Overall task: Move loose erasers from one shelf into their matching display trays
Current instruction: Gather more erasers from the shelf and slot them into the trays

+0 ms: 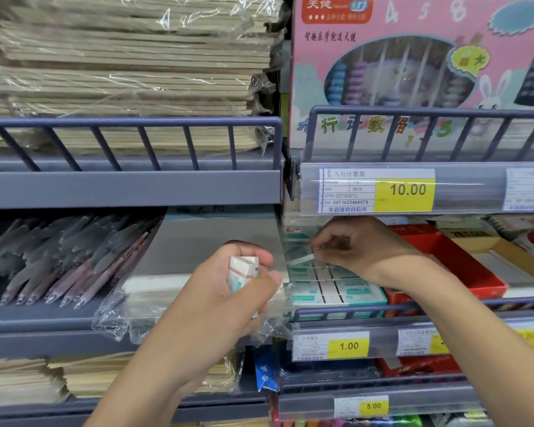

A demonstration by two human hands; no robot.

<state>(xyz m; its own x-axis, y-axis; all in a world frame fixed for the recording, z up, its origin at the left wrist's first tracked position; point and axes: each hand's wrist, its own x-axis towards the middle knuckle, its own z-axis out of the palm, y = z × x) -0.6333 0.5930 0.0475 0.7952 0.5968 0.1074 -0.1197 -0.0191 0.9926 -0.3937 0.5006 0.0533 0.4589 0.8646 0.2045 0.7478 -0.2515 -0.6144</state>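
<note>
On the middle shelf (130, 322), the left hand (238, 291) curls round a small stack of erasers (242, 272) above crumpled clear wrapping (121, 315). Just to its right, the right hand (361, 245) pinches a thin eraser (301, 259) over the display tray (336, 291) of teal-and-white erasers, behind the rail bearing a 1.00 price tag (330, 346). Pens (59, 260) lie far left

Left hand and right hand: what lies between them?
Head view: between left hand and right hand lie crinkled clear plastic wrap and the teal eraser tray's edge.
</note>
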